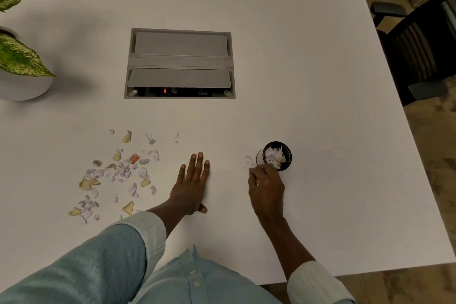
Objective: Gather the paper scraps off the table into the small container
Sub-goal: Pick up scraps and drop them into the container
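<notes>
I see my right hand curled at the rim of the small container; whether its grip holds anything I cannot tell. My left hand lies flat, grip released, on the tabletop. The paper scraps lie scattered just left of it.

1. A white table carries everything, with a grey cable hatch set into its middle.
2. Paper scraps lie scattered at near left.
3. A small dark container stands at near right, one scrap beside it.
4. A white plant pot sits at far left.
5. A left hand lies flat, apparently touching the surface.
</notes>
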`<move>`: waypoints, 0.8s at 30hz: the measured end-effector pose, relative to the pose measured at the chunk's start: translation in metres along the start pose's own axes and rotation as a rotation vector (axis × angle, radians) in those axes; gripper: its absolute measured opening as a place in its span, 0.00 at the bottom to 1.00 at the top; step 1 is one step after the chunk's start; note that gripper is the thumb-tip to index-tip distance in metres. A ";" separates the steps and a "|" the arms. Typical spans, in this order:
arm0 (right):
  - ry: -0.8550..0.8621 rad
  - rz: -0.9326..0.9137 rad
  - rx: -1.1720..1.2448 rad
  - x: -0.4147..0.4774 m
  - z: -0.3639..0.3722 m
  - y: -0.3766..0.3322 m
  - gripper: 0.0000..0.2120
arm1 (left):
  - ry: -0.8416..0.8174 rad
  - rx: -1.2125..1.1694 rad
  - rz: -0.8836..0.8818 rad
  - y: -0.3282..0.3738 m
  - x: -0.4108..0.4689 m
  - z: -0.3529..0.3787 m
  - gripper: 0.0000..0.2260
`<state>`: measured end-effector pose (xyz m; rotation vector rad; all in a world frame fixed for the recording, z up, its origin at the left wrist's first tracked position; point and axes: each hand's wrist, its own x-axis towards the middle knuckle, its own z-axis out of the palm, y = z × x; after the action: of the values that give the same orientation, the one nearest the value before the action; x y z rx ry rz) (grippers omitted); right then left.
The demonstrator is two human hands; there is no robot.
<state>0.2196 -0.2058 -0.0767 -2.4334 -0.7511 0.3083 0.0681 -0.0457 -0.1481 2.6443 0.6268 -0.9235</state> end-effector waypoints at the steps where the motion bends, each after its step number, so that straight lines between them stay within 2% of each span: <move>1: 0.062 -0.010 -0.012 0.006 -0.009 0.000 0.05 | -0.008 -0.026 -0.010 -0.001 -0.001 -0.002 0.68; 3: 0.194 -0.047 -0.072 0.019 -0.025 0.003 0.04 | 0.004 -0.020 -0.010 -0.001 -0.001 -0.002 0.68; 5: 0.244 -0.028 -0.118 0.031 -0.036 0.007 0.05 | 0.007 -0.007 0.001 0.000 -0.002 -0.003 0.68; 11: 0.168 0.010 -0.214 0.046 -0.043 0.016 0.06 | 0.011 -0.027 0.003 -0.003 -0.001 -0.001 0.68; 16: 0.186 -0.155 -0.194 0.034 -0.030 0.004 0.09 | 0.015 -0.027 0.004 -0.004 -0.002 0.000 0.68; 19: 0.083 -0.256 -0.214 0.024 -0.009 -0.009 0.10 | 0.013 -0.033 0.011 -0.004 -0.002 -0.001 0.67; 24: -0.323 -0.186 -0.445 0.026 0.030 -0.021 0.20 | 0.003 -0.053 0.020 -0.004 -0.001 0.001 0.68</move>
<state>0.2209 -0.1631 -0.0903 -2.7288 -1.2967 0.5140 0.0647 -0.0424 -0.1482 2.6010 0.6156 -0.8847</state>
